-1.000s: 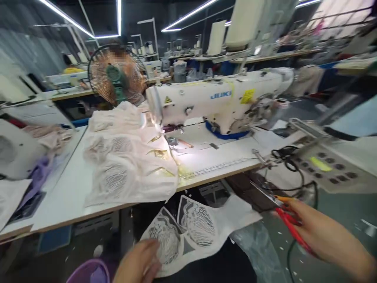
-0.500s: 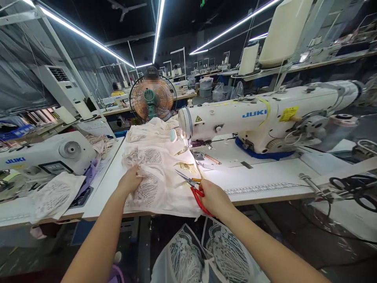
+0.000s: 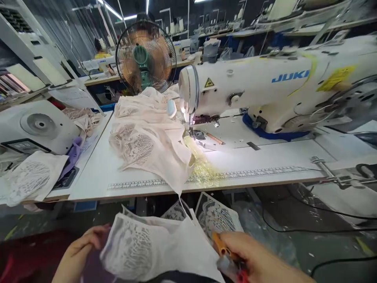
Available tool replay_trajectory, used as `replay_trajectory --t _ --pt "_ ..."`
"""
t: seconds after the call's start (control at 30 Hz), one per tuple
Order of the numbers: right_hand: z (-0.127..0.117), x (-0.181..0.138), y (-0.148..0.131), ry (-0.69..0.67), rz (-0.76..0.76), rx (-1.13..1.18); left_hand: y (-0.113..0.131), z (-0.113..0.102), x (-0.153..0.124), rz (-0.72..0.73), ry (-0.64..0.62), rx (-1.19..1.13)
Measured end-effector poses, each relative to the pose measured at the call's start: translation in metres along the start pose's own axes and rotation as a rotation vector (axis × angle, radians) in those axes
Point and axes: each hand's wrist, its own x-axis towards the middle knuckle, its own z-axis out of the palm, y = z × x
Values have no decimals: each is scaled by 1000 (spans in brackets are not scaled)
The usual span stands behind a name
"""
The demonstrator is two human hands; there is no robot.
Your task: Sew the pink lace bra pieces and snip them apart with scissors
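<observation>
Head view: right hand [image 3: 247, 250] clutches scissors [image 3: 220, 245], left hand [image 3: 85, 245] beside bra [image 3: 167, 245], grip unclear, below table edge [image 3: 118, 195]; bin [image 3: 210, 50] contents unreadable.

White garment piece [image 3: 176, 245], lacy at 1 end, slack beside blurred scissors [image 3: 226, 251] with orange and red handles

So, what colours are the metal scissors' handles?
Orange and red handles, somewhat blurred, best seen in the head view.

Garment pile [image 3: 147, 137] on table [image 3: 94, 173], left of sewing machine [image 3: 253, 82]; fan [image 3: 144, 59] behind pile; another garment [image 3: 165, 243] before table.
</observation>
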Motion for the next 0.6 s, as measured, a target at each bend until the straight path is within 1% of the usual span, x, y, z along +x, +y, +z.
replay_trajectory --t 0.07,0.1,0.17,0.2,0.23,0.27,0.3,0.33,0.37,0.4,0.47,0.53,0.6 --pt "6 -4 3 -66 41 -99 4 19 -4 58 -107 200" --pt "8 -5 4 -76 46 -133 10 34 -6 111 -165 260" --pt "14 -8 9 -80 38 -176 29 72 -8 251 -344 342" --pt "17 -10 12 -76 30 -181 40 93 -10 321 -439 367" --pt "20 -13 15 -58 19 -182 50 115 -12 384 -560 382" --pt "23 -16 18 -27 13 -182 58 135 -14 469 -698 376" --pt "25 -20 22 7 10 -182 65 154 -16 528 -801 369" --pt "26 -24 25 38 11 -183 68 170 -18 573 -883 356" --pt "26 -28 28 55 14 -183 70 184 -20 583 -945 328" --pt "25 -33 30 57 23 -182 69 194 -22 558 -984 284" --pt "17 -40 34 18 61 -150 62 205 -27 423 -995 142" --pt "3 -43 34 -21 119 -110 54 207 -32 262 -944 -12" --pt "-15 -40 33 -62 177 -155 49 205 -37 167 -881 -93"
